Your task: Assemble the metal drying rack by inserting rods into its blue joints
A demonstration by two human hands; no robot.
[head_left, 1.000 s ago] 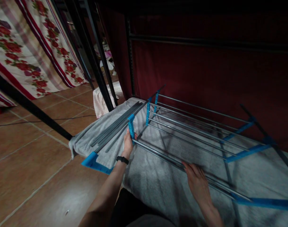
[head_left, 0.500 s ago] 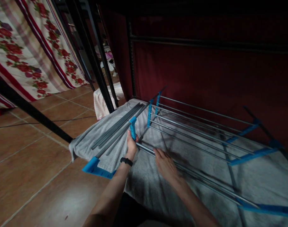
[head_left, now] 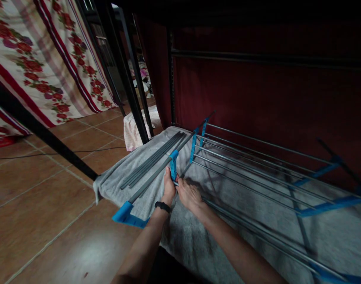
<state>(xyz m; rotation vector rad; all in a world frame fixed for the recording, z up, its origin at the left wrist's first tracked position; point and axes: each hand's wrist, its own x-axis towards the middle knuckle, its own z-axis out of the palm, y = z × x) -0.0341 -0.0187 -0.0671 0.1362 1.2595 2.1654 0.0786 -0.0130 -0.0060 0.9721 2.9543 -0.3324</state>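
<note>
Low in the centre of the frame, I have the left hand (head_left: 168, 188) pinching the foot of a blue bracket (head_left: 173, 167), thumb along its side; its other fingers are mostly hidden from me. Just beside it, the right hand (head_left: 188, 194) is curled around the end of the metal rods (head_left: 251, 225), which run to the lower right corner. The bracket hangs from a gray bar (head_left: 152, 180) slanting up from lower left. Beyond, loose gray tubes (head_left: 152, 159) lie on the gray blanket (head_left: 109, 183). Dark red cloth (head_left: 257, 98) fills the upper right.
</note>
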